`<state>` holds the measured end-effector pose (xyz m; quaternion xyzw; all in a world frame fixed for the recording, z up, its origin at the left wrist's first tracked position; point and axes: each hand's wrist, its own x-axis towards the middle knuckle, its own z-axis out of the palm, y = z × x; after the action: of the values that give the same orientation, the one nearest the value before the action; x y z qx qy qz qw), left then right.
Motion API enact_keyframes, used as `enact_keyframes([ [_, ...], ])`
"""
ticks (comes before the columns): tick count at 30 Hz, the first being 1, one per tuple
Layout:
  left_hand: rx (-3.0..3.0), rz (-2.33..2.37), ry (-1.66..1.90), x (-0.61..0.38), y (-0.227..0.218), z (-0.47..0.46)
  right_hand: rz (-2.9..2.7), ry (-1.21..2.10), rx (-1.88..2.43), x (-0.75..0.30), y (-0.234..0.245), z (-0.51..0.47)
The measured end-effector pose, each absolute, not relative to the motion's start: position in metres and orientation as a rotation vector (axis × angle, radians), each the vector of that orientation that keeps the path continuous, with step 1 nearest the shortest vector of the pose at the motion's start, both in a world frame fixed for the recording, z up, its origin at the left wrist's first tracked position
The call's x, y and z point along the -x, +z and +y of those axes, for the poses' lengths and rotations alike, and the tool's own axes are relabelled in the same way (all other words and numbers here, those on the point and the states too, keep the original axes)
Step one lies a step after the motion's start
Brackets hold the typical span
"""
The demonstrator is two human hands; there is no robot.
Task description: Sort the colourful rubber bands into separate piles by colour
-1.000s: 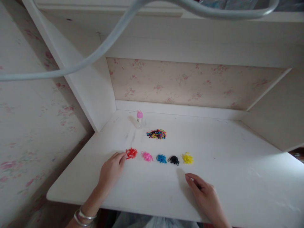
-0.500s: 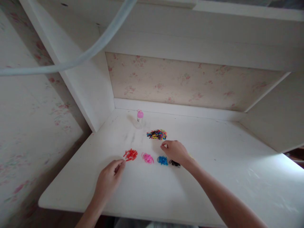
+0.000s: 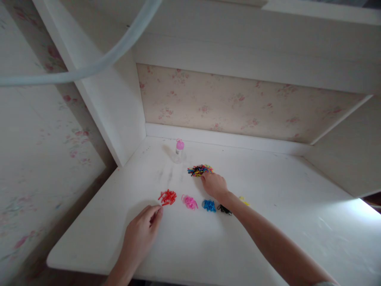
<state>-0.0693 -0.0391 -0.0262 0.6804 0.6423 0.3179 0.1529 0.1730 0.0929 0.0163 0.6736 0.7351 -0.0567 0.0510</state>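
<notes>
My right hand [image 3: 214,186] has its fingers closed at the front edge of a mixed pile of small multicoloured rubber bands [image 3: 199,170]; whatever its fingertips pinch is hidden. In front of that pile, single-colour heaps form a row: red bands [image 3: 168,197], pink bands [image 3: 189,202], blue bands [image 3: 209,205], black bands [image 3: 224,209] and yellow bands [image 3: 244,200]. My right wrist and forearm pass over the black and yellow heaps, covering part of them. Beside the red heap, at its near left, my left hand [image 3: 144,226] rests on the table, thumb and fingertips together, nothing visible between them.
A small clear bottle with a pink cap [image 3: 179,150] stands behind the heaps on the white table [image 3: 98,222]. White panels [image 3: 113,103] enclose the back and sides. A pale curved tube [image 3: 116,51] crosses the upper left, close to the camera.
My right hand has reached forward from just in front of the mixed pile to its edge, uncovering more of the yellow heap. My left hand stays beside the red heap. The view has shifted slightly.
</notes>
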Motion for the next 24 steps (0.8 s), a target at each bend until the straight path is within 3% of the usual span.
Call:
enact_keyframes([
  [24,-2.013,1.887,0.809,0.068,-0.026,-0.039,2.232,-0.153,-2.054,-0.176,0.019,0.093],
])
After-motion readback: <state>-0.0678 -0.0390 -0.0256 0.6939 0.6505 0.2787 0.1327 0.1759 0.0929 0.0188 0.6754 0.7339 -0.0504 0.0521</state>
